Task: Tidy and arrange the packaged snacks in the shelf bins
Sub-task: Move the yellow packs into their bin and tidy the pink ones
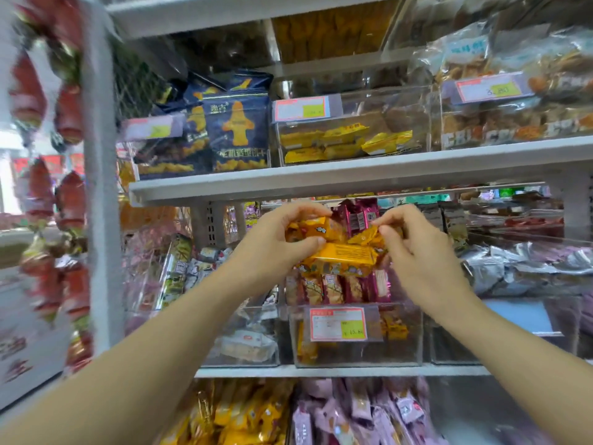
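While you hold the bundle of orange snack packets [338,253] in front of the middle shelf, both hands are curled round it. Your left hand [279,242] grips the left end, thumb underneath and fingers over the top. Your right hand [414,248] pinches the right end at a crinkled wrapper edge.

The bundle is raised above the clear bin [406,348] that carries a red-bordered price label [337,324] (its figures are too blurred to read surely). Inside that bin, maroon packets [333,289] stand upright in a row, with a few more orange ones lower down behind the front wall. Farther back, just behind your fingers, magenta packets [356,213] stick up.

To the right lies a heap of silver packets [526,268]. On the shelf above, navy bags [237,133] stand at the left, and yellow packets [346,142] lie in a clear bin beside them. Nearest you, on the shelf below, golden packets [244,415] and pink packets [362,415] fill neighbouring bins. Red hanging packs [67,200] dangle at the far left.
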`<move>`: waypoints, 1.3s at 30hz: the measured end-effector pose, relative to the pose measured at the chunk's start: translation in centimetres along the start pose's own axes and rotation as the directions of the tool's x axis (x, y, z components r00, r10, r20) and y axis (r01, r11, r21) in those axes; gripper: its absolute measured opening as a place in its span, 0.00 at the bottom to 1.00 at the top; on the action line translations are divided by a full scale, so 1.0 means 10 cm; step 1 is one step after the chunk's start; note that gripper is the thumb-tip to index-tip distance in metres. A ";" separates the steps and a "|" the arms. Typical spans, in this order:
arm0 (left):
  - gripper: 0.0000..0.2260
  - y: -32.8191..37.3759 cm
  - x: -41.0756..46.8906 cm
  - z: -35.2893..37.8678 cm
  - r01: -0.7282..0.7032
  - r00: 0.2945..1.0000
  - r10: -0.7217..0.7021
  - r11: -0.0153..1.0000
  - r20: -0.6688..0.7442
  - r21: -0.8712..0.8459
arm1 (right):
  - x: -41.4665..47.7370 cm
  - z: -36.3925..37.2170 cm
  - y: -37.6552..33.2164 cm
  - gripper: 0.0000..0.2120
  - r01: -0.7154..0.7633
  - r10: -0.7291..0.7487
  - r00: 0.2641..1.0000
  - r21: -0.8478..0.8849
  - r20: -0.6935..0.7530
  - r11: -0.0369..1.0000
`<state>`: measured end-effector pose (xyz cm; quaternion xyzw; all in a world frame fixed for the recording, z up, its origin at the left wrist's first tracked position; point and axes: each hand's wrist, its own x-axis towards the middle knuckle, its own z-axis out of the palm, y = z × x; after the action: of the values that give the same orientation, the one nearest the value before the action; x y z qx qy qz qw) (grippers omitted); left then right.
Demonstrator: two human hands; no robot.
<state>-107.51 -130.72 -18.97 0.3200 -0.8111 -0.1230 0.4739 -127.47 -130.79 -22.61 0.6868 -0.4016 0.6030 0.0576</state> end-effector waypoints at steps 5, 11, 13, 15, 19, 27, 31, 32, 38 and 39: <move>0.15 0.21 -0.44 -0.29 -0.003 1.000 0.003 1.000 -0.015 0.019 | -0.26 0.03 -0.38 0.04 -0.003 -0.004 0.999 0.136 0.054 0.991; 0.14 0.27 -1.17 -0.52 0.078 0.997 -0.077 0.996 -0.017 0.033 | -0.75 0.15 -0.77 0.05 -0.076 0.008 0.974 0.295 0.225 0.952; 0.14 0.20 -1.39 -0.56 0.127 0.992 -0.126 0.991 -0.027 0.032 | -0.93 0.25 -0.79 0.05 -0.104 0.016 0.958 0.294 0.287 0.950; 0.14 0.08 -1.59 -0.56 0.185 0.983 -0.184 0.983 -0.021 0.023 | -1.10 0.37 -0.78 0.05 -0.143 0.036 0.939 0.293 0.342 0.946; 0.14 -0.27 -1.93 -0.50 0.307 0.951 -0.307 0.951 -0.015 -0.024 | -1.44 0.70 -0.66 0.07 -0.320 0.138 0.869 0.326 0.476 0.890; 0.13 -1.24 -2.39 -0.37 0.564 0.824 -0.560 0.824 -0.088 0.044 | -1.91 1.45 -0.19 0.07 -0.572 0.338 0.683 0.186 0.648 0.799; 0.11 -1.67 -2.50 -0.35 0.724 0.686 -0.720 0.690 -0.107 -0.003 | -1.97 1.79 -0.04 0.08 -0.680 0.414 0.596 0.159 0.689 0.715; 0.10 -1.74 -2.52 -0.35 0.753 0.649 -0.754 0.656 -0.102 -0.057 | -1.99 1.86 -0.01 0.08 -0.702 0.425 0.573 0.152 0.701 0.696; 0.10 -2.05 -2.57 -0.37 0.814 0.505 -0.860 0.501 -0.067 -0.295 | -2.00 2.16 0.08 0.07 -0.726 0.458 0.506 0.073 0.731 0.684; 0.09 -2.10 -2.57 -0.39 0.811 0.497 -0.865 0.492 -0.072 -0.315 | -1.97 2.18 0.09 0.07 -0.717 0.458 0.515 0.071 0.725 0.694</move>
<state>-86.86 -130.05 -45.19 0.6274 -0.4707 -0.3995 0.4745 -110.00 -134.14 -45.99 0.6680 -0.4876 0.3657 -0.4269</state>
